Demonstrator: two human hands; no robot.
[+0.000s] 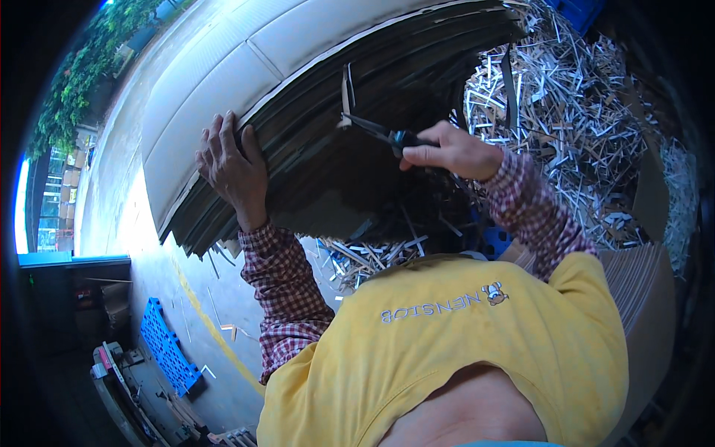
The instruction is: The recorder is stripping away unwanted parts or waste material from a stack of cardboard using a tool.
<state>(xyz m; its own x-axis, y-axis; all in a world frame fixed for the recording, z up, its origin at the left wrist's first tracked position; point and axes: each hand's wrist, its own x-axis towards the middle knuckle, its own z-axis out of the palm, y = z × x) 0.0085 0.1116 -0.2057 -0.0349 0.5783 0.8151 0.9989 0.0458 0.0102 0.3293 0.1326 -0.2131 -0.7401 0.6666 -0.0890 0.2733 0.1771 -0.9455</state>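
Note:
A thick stack of cardboard sheets (pixel 298 149) fills the upper middle, with a white sheet on top and dark layered edges facing me. My left hand (pixel 234 160) rests on the stack's near edge, fingers stretched over the white top. My right hand (pixel 454 153) is closed round the handle of a dark hand tool (pixel 398 139) with a thin shaft pointing left. Its exact kind is too dark to make out. The tip meets a narrow cardboard strip (pixel 346 93) that hangs at the stack's side; whether the tip grips it I cannot tell.
A large heap of cut paper and cardboard strips (pixel 558 112) lies at the right, with more scraps (pixel 380 257) below the stack. A blue plastic pallet (pixel 170 346) stands at the lower left, near a yellow floor line (pixel 201 302). Corrugated sheets (pixel 640 298) stand at my right.

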